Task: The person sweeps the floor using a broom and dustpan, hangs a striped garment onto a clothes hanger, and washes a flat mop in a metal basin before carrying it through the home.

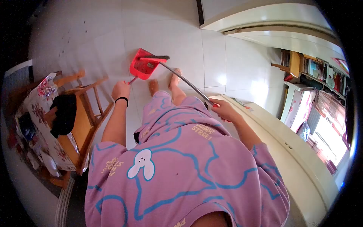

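Observation:
My left hand (121, 91), with a black band at the wrist, is closed round the short handle of a red dustpan (145, 71). The dustpan is held low in front of my feet, with some dark debris in it. My right hand (222, 109) grips the red end of a long grey broom handle (188, 83). That handle slants down to the left, to a red broom head (160, 59) with dark bristles. The broom head lies over the upper part of the dustpan, and its bristles hide some of the inside.
Pale tiles cover the floor (170, 34), with a few dark specks (84, 26) at the upper left. A wooden chair (85, 113) with a black cloth (64, 113) stands left. A cream cabinet (287, 159) runs along my right side. Shelves (317, 72) stand beyond.

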Tool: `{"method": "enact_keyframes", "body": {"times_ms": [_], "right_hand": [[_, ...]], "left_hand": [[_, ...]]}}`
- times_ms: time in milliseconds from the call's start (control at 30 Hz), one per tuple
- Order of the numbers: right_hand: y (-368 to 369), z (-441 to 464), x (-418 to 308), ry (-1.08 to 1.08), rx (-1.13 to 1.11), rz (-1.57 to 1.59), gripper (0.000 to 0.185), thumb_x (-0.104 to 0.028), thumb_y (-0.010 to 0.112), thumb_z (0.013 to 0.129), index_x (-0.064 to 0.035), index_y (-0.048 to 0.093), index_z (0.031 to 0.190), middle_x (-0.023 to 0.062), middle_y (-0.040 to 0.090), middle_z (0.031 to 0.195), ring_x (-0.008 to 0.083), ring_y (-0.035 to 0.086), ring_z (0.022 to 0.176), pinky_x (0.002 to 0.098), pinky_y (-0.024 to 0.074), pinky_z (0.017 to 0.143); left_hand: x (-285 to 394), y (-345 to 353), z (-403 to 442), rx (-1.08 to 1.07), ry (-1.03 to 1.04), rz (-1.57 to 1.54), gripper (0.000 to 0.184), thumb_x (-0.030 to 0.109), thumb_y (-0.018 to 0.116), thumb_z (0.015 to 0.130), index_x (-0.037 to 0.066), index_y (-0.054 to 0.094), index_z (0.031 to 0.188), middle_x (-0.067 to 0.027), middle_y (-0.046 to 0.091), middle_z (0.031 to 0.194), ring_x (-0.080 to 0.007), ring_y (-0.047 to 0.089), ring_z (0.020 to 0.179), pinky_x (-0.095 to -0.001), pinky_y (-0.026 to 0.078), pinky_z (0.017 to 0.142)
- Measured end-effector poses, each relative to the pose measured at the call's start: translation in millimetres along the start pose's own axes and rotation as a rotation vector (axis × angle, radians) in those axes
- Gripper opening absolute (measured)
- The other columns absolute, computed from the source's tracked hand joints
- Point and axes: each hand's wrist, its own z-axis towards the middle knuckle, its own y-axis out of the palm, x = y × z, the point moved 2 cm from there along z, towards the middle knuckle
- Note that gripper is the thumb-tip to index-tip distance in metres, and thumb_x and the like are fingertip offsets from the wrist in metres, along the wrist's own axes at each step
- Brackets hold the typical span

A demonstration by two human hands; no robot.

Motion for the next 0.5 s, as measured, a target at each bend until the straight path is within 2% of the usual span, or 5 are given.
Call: {"method": "enact_keyframes", "body": {"times_ms": [267,333,367,433,500], "right_hand": [[18,5,17,-0.067,0.115,-0.075,0.048,-0.024,0.054,0.085,-0.0238,0.048,0.133,0.0040,0.051,0.061,0.0117,0.047,0.043,0.0283,0.0415,0.037],[33,29,29,-0.499,0.298,-0.270,0.049,-0.024,0.054,0.085,-0.0222,0.048,0.133,0.0039,0.052,0.062,0.0120,0.047,0.043,0.0283,0.0420,0.037],[26,23,32,-0.499,0.298,-0.269,0.049,-0.024,0.054,0.085,-0.0222,0.048,0.133,0.0039,0.052,0.062,0.0120,0.047,0.043,0.0283,0.0420,0.037],[0,-28,-6,0.024,-0.017,0.030,0.047,-0.023,0.054,0.085,-0.0210,0.050,0.132,0.0039,0.052,0.063,0.0121,0.048,0.043,0.0285,0.0428,0.038],[-11,-43,-4,0.025,-0.030,0.027,0.046,-0.021,0.055,0.085,-0.0217,0.051,0.131,0.0036,0.052,0.062,0.0119,0.048,0.043,0.0283,0.0430,0.038]], "left_hand": [[5,-5,-7,-0.033,-0.022,0.043,0.027,0.031,0.057,0.082,0.011,0.068,0.095,-0.0154,0.065,0.097,-0.0344,0.062,0.092,-0.0439,0.049,0.076],[4,-5,-5,-0.013,-0.035,0.042,0.027,0.032,0.057,0.082,0.011,0.068,0.095,-0.0154,0.065,0.097,-0.0344,0.062,0.092,-0.0439,0.049,0.076],[3,-3,-5,0.002,-0.050,0.037,0.027,0.032,0.056,0.082,0.011,0.068,0.095,-0.0154,0.065,0.097,-0.0345,0.062,0.092,-0.0439,0.049,0.076],[-2,3,-2,-0.006,-0.034,0.019,0.029,0.033,0.055,0.083,0.011,0.068,0.095,-0.0155,0.065,0.097,-0.0348,0.062,0.093,-0.0442,0.049,0.076],[-1,3,0,-0.009,-0.021,-0.003,0.030,0.034,0.055,0.083,0.010,0.068,0.096,-0.0157,0.065,0.098,-0.0352,0.062,0.093,-0.0444,0.049,0.076]]}}
